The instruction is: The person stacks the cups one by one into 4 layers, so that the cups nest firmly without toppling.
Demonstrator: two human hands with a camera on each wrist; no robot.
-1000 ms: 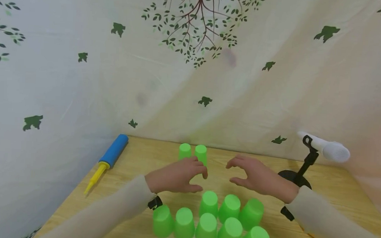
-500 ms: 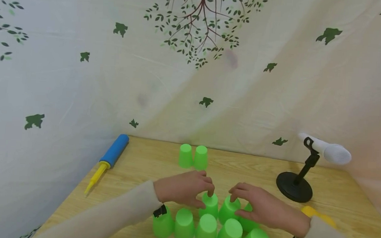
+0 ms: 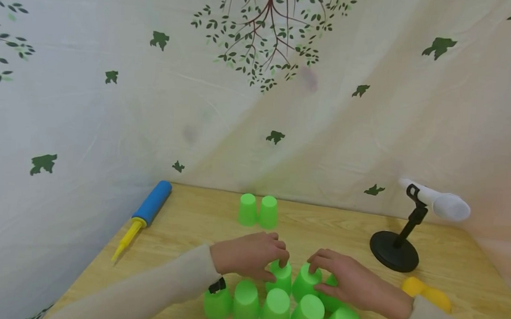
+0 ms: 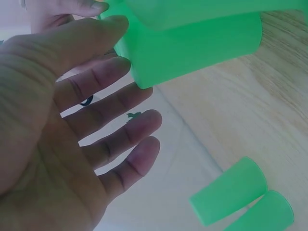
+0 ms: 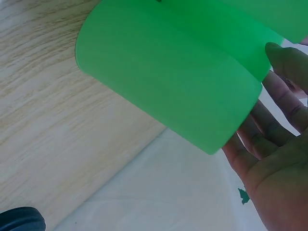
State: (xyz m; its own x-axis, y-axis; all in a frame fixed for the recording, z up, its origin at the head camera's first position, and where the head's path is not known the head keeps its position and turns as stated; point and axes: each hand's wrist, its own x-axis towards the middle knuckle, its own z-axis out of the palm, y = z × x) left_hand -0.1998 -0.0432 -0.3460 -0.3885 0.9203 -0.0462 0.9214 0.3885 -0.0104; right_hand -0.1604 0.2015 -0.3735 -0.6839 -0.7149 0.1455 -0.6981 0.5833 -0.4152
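Note:
Green plastic cups stand upside down in two rows at the near side of the table. My left hand [image 3: 251, 254] pinches the top of the left cup [image 3: 281, 279] in the back row between thumb and fingers; its other fingers spread loosely in the left wrist view. My right hand [image 3: 353, 285] has thumb and fingers around the top of the middle cup [image 3: 305, 283]. Right of that, partly behind the right hand, stands a third cup [image 3: 328, 302]. Several more cups form the front row [image 3: 276, 313], untouched. Both held cups look upright on the table.
Two green cups [image 3: 268, 212] stand upside down farther back. A blue and yellow hand pump [image 3: 152, 204] lies at left. At right are a microphone [image 3: 448, 205] on a black stand [image 3: 394, 251] and a yellow object [image 3: 427, 293]. A patterned curtain [image 3: 231, 128] hangs behind the table.
Both hands have come down and toward me from above the table's middle onto the back-row cups. The cups stand where they were. During the last half second the hands have barely moved.

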